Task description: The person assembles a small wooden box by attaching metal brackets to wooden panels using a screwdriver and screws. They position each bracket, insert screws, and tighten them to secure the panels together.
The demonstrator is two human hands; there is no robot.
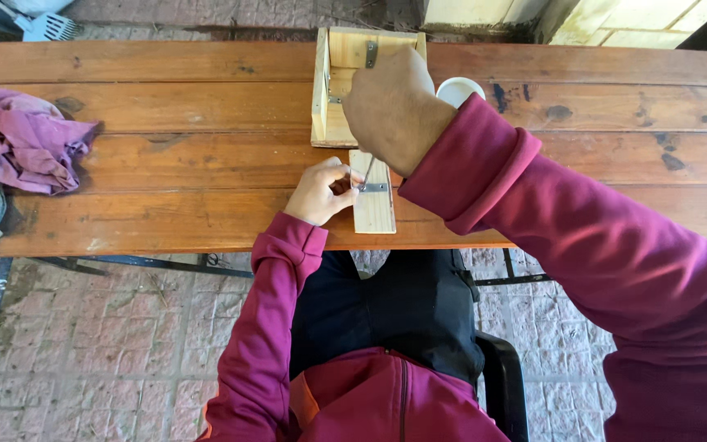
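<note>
A small pale wooden board (376, 209) with a metal bracket (374, 187) lies near the front edge of the wooden table (190, 155). My left hand (319, 191) rests against the board's left side, fingers pinched by the bracket. My right hand (393, 108) is raised above it, closed on a thin metal tool (367, 173) whose tip points down at the bracket. Behind the board stands an open wooden box (345, 78) with a metal fitting on its back wall, partly hidden by my right hand.
A crumpled purple cloth (24, 139) lies at the table's left end. A white round container (458, 88) sits right of the box. A grey spatula-like tool (47, 27) lies beyond the table's far left corner. Brick paving lies below, and a black chair (505, 381) is beneath me.
</note>
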